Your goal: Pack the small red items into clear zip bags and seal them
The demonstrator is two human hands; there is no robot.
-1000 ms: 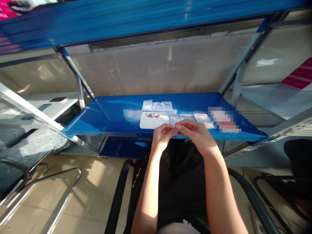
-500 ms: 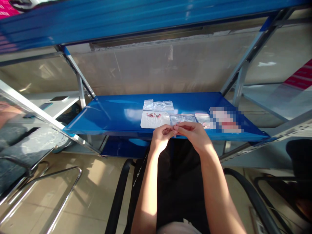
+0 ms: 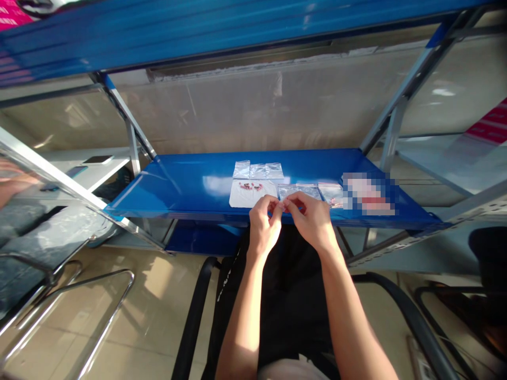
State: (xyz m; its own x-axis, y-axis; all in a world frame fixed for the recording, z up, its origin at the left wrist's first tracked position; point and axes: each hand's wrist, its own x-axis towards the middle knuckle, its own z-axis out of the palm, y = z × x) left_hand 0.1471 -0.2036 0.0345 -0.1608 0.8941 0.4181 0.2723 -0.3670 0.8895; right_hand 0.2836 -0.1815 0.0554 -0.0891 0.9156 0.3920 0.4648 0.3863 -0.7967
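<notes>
My left hand (image 3: 264, 224) and my right hand (image 3: 311, 217) meet fingertip to fingertip over the front edge of the blue shelf (image 3: 186, 184). Both are closed in a pinch; whatever sits between the fingers is too small to make out. Left of them lies a white sheet (image 3: 247, 198) with several small reddish pieces (image 3: 250, 186) on it. Just behind my fingers are clear plastic bags (image 3: 299, 190). Another small bag (image 3: 331, 194) with reddish contents is to the right of these. More clear bags (image 3: 266, 171) lie flat behind the white sheet.
A blurred-out item (image 3: 368, 195) lies at the shelf's right. Metal posts (image 3: 127, 126) frame both sides, and a blue upper shelf (image 3: 237, 31) hangs overhead. At far left, another person's arm (image 3: 13, 182) shows near a white shelf with a phone (image 3: 98, 159). Chair armrests (image 3: 194, 316) flank my legs.
My hands have tilted a little, with the right wrist shifted slightly left and the fingers more bent. The fingertips still meet. Things on the shelf stay in place.
</notes>
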